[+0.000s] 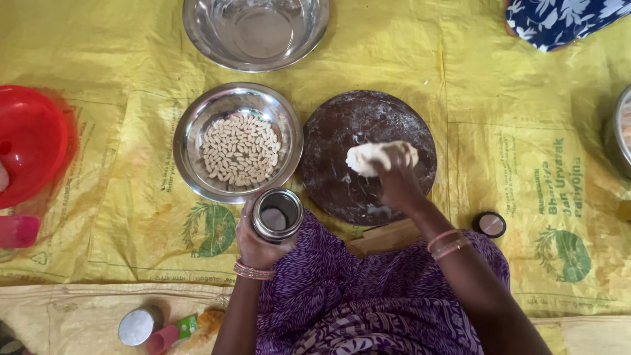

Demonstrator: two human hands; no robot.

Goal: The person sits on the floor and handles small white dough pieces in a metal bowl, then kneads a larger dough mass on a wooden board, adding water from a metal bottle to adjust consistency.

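Right hand (397,181) fingers pinched on dough lump (376,156) over round board (368,156); left hand (257,244) fingers wrapped round steel tin (277,215).

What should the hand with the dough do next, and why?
Probably press the dough flat on the round dark board. The right hand holds the lump just over the floured board, while the left hand grips an open steel container, so only the right is free to work it.

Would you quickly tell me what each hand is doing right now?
Left hand: closed around a small steel container.
Right hand: closed on a lump of dough over the round board.
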